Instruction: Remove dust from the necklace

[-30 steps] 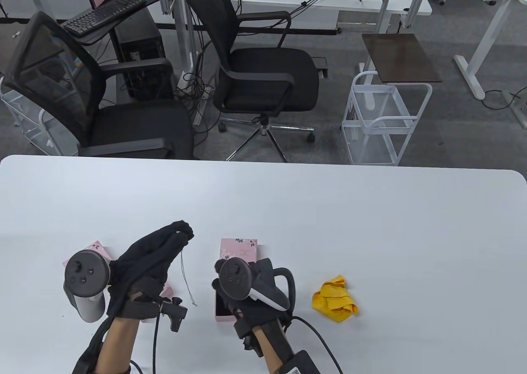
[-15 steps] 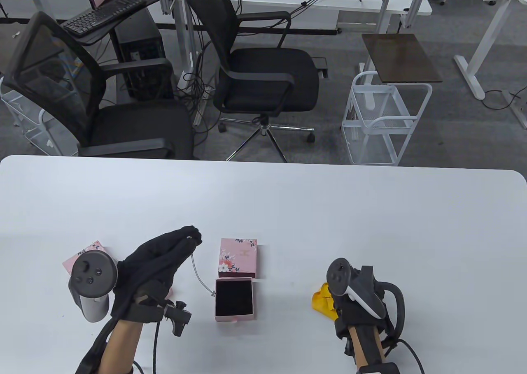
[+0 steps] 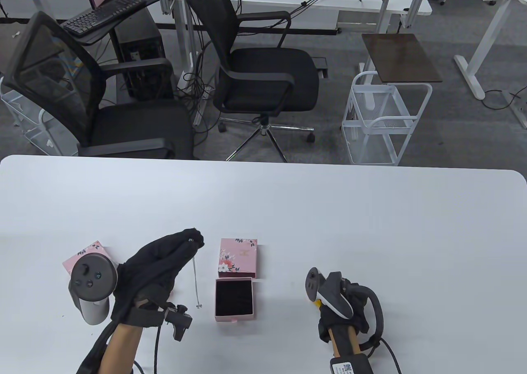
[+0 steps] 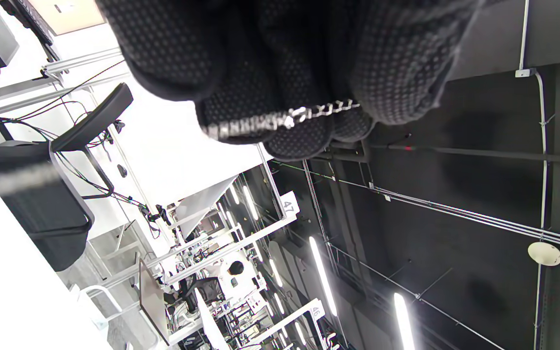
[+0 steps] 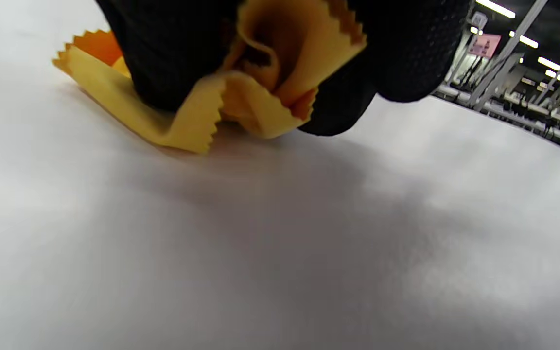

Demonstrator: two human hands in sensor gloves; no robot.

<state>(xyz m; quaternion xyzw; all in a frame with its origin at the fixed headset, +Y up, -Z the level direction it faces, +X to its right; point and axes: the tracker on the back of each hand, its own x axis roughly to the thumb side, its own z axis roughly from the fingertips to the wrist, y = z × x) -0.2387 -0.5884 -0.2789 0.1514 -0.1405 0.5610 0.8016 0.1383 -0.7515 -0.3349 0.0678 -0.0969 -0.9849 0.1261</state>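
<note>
Necklace (image 3: 197, 282) is out of its open box (image 3: 234, 299) near the desk's (image 3: 288, 209) front edge, dangling from the left hand (image 3: 158, 263), whose fingertips (image 4: 304, 131) pinch the chain above the desk. The right hand (image 3: 341, 308), toward the front edge, has its fingers curled round the yellow cloth (image 5: 241, 92), which touches the desk. Wiping looks not yet begun: cloth and chain are well apart.
</note>
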